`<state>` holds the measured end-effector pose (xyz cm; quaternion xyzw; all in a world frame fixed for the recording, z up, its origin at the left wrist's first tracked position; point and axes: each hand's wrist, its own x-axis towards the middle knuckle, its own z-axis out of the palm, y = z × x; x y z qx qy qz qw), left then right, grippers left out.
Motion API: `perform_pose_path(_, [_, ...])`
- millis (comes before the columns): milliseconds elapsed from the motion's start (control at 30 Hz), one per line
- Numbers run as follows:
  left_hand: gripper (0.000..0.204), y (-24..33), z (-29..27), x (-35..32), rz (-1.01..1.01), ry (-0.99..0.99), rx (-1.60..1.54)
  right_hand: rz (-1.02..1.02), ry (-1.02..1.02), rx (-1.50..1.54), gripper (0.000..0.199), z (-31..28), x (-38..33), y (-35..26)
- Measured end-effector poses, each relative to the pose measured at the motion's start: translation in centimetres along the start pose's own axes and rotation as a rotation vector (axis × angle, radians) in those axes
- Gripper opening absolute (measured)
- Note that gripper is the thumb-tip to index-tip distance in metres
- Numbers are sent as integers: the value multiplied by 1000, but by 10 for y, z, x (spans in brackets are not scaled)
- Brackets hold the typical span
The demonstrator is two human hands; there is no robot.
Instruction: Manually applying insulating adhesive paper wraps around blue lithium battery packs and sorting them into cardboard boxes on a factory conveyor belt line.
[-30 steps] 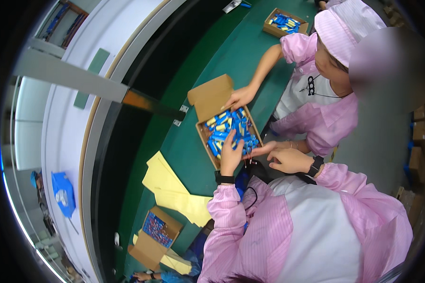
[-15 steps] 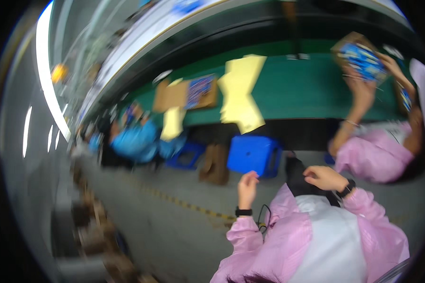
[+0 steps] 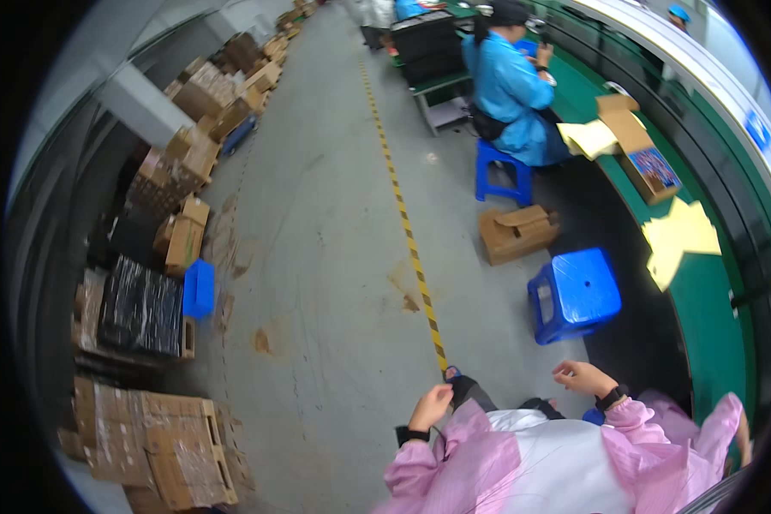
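My left hand [image 3: 431, 407] hangs in front of my body, fingers loosely curled together, with nothing visible in it. To its right, my right hand [image 3: 584, 377] is half bent with the fingers a little apart, and it holds nothing. Each wrist wears a black band. Neither hand touches anything that I can see. Nearest to my right hand is a blue plastic stool [image 3: 584, 287], standing beyond it beside the workbench. Below my left hand a foot [image 3: 452, 373] shows at the end of a yellow-and-black floor stripe [image 3: 409, 231].
A green workbench [image 3: 702, 321] curves along the right, bearing yellow sheets [image 3: 681, 236] and an open carton [image 3: 630, 128]. A brown box [image 3: 516, 233] lies on the floor near a co-worker in blue [image 3: 505, 86]. Stacked cartons [image 3: 158, 441] and a black wrapped stack [image 3: 141, 304] line the left.
My view has swung left, from facing the bench to looking along the aisle. The bench and stool now lie to the right. Both hands stay in front of me without anything in them.
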<state>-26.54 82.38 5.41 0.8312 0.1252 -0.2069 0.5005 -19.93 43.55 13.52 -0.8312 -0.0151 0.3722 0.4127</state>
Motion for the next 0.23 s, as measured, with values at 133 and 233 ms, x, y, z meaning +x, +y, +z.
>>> perform_pose_path(133, [37,-79,-87,-24,-244,104,21,17,-61,-91,33,32,98,-68])
perform_pose_path(233, [43,-132,-150,-21,-449,152,-21,-113,61,-290,35,60,195,-42])
